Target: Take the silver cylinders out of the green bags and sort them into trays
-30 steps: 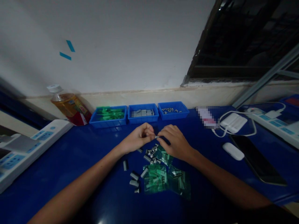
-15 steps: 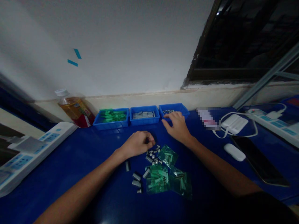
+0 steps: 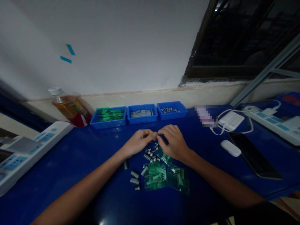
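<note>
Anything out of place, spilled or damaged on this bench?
One bolt-like piece lies by the grey metal cylinders, apart from the cluster of similar-looking parts; possibly a stray. I see no spill or damage.

The gray wall has two blue strips on it. A dark window is on the right, near a slanted metal bar. The table is shiny blue. The light is dim.
</note>
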Demonstrator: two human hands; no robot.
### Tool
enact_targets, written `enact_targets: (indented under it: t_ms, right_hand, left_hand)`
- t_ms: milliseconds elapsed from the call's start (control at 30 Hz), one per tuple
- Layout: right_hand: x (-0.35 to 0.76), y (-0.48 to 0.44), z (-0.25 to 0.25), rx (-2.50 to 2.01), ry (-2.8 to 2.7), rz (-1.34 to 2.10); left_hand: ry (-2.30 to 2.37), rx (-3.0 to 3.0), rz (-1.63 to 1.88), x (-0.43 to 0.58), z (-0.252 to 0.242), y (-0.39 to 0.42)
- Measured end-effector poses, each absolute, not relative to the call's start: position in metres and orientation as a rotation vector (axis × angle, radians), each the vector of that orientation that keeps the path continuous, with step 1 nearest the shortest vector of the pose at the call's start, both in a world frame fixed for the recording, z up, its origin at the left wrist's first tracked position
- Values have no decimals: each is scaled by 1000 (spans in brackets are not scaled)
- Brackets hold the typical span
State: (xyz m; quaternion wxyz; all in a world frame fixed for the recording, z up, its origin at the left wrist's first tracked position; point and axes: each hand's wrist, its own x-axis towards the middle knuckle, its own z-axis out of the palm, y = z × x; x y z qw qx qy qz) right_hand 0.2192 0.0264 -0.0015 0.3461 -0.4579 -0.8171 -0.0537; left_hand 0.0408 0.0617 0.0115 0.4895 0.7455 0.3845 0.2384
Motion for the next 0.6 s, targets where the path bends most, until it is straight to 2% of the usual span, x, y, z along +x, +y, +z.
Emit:
enact_targets:
  t_ms: [200,333,467,600]
  right_hand:
    - [251,73,1,-1497,-1971,-253]
    - [266,108,-2,-1651,-1828,-315]
    - [263,116,-7,-1672,-1803,-304]
    - [250,81,-12,-1542,-1875,-250]
  left_hand:
    - [802,2396,338,19,18,50]
    - [883,2556,258,12,13,34]
    - [1036,2545,334,16,4,24]
    - [1088,2306,595,14,1,21]
